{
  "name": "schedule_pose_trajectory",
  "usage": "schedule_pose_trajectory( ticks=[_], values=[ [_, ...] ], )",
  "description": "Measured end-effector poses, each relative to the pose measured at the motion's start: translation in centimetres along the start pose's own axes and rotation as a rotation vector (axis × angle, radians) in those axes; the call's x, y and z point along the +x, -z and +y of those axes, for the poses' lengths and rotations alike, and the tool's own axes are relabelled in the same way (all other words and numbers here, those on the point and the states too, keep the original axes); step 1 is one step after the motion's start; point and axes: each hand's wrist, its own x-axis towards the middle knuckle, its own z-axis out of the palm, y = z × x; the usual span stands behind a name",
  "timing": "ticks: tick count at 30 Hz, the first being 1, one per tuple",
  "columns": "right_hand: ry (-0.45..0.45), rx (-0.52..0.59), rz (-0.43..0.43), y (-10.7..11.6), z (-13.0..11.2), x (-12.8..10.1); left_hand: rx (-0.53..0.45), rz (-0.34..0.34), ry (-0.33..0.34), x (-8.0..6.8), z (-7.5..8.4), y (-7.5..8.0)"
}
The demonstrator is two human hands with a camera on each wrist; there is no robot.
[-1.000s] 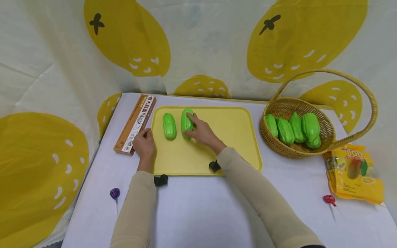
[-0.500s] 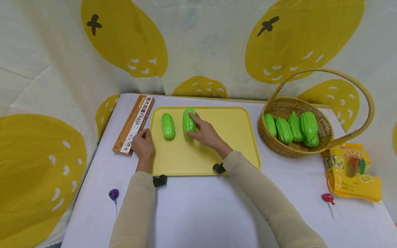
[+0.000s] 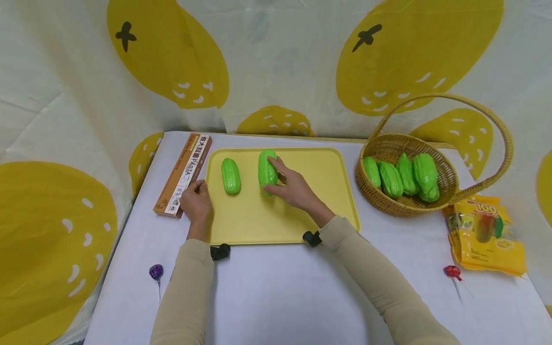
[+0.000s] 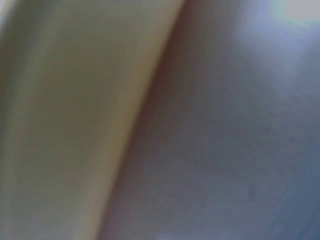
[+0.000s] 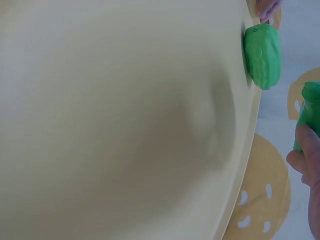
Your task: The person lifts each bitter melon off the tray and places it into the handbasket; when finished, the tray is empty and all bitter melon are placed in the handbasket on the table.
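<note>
My right hand [image 3: 293, 188] grips a glossy green, ribbed bitter melon [image 3: 268, 167], thumb on its near end and fingers along its right side. In the right wrist view this melon [image 5: 311, 102] is held up apart from the tray. A second bitter melon [image 3: 231, 176] lies to its left on the yellow tray [image 3: 241, 220]. Beside the tray's left rim, my left hand [image 3: 197, 203] rests with loosely curled fingers, overlapping the edge of a pasta box [image 3: 182, 175]. The left wrist view is blurred, with the tray's edge [image 4: 75, 120] and no hand.
A wicker basket [image 3: 366, 191] with a tall handle stands right of the tray and holds several green gourds [image 3: 390, 179]. Near it lies a yellow mango-candy bag [image 3: 487, 237]. A red lollipop [image 3: 453, 272] lies at right, a purple one [image 3: 156, 272] at left.
The right hand has raised the gripped melon and shifted it slightly right, away from the other melon. The left hand stays beside the tray. The whole view drifts a little left.
</note>
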Motion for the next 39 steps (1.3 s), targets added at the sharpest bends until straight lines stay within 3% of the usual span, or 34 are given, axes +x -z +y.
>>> schedule_pose_trajectory(
  ticks=[15,27,39],
  values=[
    [-0.003,0.037,0.052,2.8,0.3,-2.6,-0.003,-0.002,-0.014,0.0,0.0,0.0],
    [-0.028,0.087,0.154,6.7,1.4,-5.3,-0.012,-0.001,-0.010,0.1,-0.1,0.0],
    [-0.106,0.029,0.220,11.3,2.0,-8.3,0.002,0.009,-0.014,0.0,0.0,0.1]
  ],
)
